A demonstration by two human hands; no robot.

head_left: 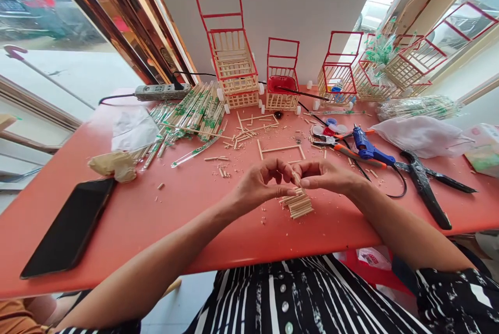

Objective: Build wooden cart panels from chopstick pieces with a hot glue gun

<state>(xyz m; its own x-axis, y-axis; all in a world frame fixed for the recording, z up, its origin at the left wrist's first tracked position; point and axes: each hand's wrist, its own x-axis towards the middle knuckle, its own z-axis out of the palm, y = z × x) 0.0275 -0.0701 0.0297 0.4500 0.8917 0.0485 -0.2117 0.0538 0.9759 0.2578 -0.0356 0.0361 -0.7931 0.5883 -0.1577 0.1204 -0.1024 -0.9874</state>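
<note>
Above the middle of the red table, my left hand (265, 181) and my right hand (325, 175) meet fingertip to fingertip. Both pinch short pale wooden sticks (296, 177) between thumbs and fingers; how many is hidden by the fingers. Just under them lies a small pile of cut wooden sticks (300, 206), placed side by side on the table. Beyond my hands, a rectangular frame of thin sticks (283, 149) lies flat, with one stick standing out at its left. Another stick frame (257, 127) sits farther back among loose pieces.
Small stick-built carts with red handles (234, 64) line the wall. Wrapped stick bundles (191, 116) and a power strip (161, 92) are at left, a black phone (70, 227) nearer. Pliers (335, 143), a blue glue gun (370, 149) and black-handled cutters (427, 188) lie at right.
</note>
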